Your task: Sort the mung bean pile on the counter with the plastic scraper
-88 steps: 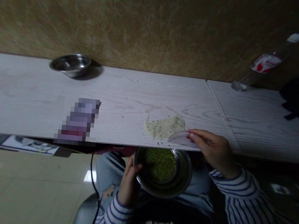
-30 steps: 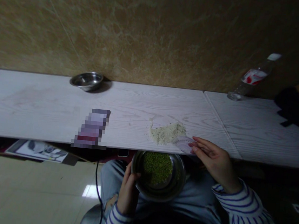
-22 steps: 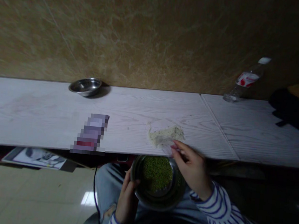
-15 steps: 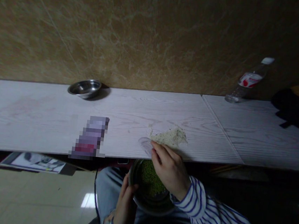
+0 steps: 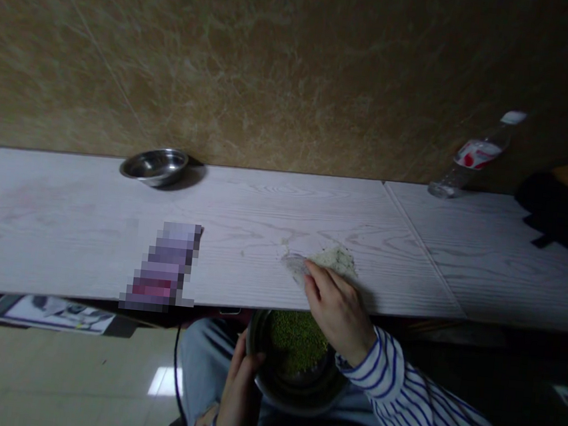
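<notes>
My left hand (image 5: 242,383) grips the left rim of a metal bowl (image 5: 290,401) held at my lap, below the table's front edge. Green beans (image 5: 296,341), small like mung beans, lie inside it. With its fingers pinched, my right hand (image 5: 340,305) holds a thin, clear plastic piece (image 5: 295,264) flat against the table; its exact kind is hard to make out. Just beyond those fingers lies a spread of whitish grains (image 5: 337,258) with dark specks, looking like rice. My right wrist passes over the bowl's right side and hides part of it.
An empty steel bowl (image 5: 155,167) sits by the wall at the back left of the white table (image 5: 245,202). A pixelated purple object (image 5: 166,265) lies near the front edge. At the back right stands a plastic bottle (image 5: 475,154), beside dark cloth (image 5: 550,205).
My right hand has moved a little right with the clear plastic piece, which now lies closer to the whitish grains. My left hand stays on the bowl's rim. The view has shifted slightly.
</notes>
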`<state>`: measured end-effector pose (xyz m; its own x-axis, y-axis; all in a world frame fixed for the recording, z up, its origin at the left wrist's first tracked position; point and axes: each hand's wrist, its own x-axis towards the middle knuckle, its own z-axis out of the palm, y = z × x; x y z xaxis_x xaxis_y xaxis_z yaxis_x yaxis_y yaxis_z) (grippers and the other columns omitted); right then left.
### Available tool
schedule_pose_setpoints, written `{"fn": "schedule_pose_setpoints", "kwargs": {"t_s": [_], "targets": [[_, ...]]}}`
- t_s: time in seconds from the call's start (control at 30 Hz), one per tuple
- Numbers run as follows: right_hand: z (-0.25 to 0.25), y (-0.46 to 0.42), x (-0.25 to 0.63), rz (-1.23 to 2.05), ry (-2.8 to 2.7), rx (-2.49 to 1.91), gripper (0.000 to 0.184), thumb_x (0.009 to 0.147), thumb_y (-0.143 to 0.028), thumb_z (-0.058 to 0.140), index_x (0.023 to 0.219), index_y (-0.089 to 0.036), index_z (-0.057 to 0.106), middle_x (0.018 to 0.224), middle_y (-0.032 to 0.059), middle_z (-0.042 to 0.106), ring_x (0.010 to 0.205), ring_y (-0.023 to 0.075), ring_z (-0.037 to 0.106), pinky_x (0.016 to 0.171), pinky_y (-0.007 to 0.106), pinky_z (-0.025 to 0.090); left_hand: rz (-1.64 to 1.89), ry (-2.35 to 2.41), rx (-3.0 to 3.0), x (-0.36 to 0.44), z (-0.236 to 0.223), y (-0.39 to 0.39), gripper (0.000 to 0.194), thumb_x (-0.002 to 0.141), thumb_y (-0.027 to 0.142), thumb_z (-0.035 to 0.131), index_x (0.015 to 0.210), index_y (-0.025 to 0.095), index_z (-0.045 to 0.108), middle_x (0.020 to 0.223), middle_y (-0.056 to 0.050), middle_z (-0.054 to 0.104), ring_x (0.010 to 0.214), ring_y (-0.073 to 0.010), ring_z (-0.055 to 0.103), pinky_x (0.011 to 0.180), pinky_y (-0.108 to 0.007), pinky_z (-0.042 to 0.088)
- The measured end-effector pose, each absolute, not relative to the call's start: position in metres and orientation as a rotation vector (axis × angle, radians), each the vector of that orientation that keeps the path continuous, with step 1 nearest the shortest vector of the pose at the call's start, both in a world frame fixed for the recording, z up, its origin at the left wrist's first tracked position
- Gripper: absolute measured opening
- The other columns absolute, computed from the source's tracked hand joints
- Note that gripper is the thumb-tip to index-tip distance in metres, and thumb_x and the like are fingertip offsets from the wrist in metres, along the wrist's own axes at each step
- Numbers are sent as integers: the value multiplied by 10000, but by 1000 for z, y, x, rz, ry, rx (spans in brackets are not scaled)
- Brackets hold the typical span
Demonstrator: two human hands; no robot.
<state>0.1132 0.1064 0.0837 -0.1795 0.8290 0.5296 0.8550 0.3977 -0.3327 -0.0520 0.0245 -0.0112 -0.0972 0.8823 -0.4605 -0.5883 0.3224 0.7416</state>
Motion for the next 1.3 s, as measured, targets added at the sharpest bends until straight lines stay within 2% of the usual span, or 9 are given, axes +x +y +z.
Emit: {"fn": "schedule_pose_setpoints", "kwargs": {"t_s": [0.4, 0.6, 0.83, 1.0, 1.13, 1.3], "targets": [[83, 133, 138, -81, -2013, -1435, 326, 953, -145, 491, 1217, -163, 682, 1040, 125, 791, 886, 234, 765, 831, 374, 630, 1250, 1158, 419, -48, -17, 29, 501, 729, 328, 691, 1226, 272, 710, 1314, -75, 679, 1346, -361, 511, 1150, -515, 364], [89, 139, 153, -18, -1916, -1370, 315, 948, -166, 509, 1192, -166, 708, 1073, 115, 791, 930, 230, 765, 866, 354, 621, 1253, 1117, 425, -46, -18, 28, 533, 722, 341, 709, 1248, 264, 693, 1344, -80, 665, 1388, -369, 462, 1182, -521, 307], [92, 121, 193, 237, -1726, -1434, 289, 909, -259, 628, 1169, -195, 735, 929, 68, 807, 767, 197, 761, 721, 304, 629, 1234, 1076, 422, -38, -14, 26, 487, 743, 331, 693, 1226, 279, 703, 1331, -72, 674, 1378, -361, 477, 1178, -521, 319], [95, 105, 203, 272, -1960, -1303, 213, 913, -250, 650, 1085, -233, 774, 930, 50, 812, 812, 189, 758, 768, 316, 612, 1213, 1095, 399, -35, -16, 27, 484, 702, 324, 718, 1180, 245, 722, 1308, -83, 685, 1384, -381, 463, 1196, -541, 274], [96, 107, 200, 222, -2146, -1145, 198, 942, -206, 622, 1066, -223, 776, 915, 46, 815, 793, 178, 756, 743, 321, 596, 1205, 1082, 428, -35, -19, 26, 525, 723, 335, 710, 1239, 243, 698, 1341, -86, 670, 1401, -381, 449, 1181, -530, 314], [90, 125, 199, 230, -2138, -1194, 206, 932, -185, 634, 1086, -205, 770, 946, 52, 815, 833, 191, 763, 779, 345, 602, 1195, 1131, 418, -38, -22, 22, 537, 746, 362, 697, 1272, 258, 687, 1358, -89, 667, 1431, -388, 414, 1175, -541, 328]]}}
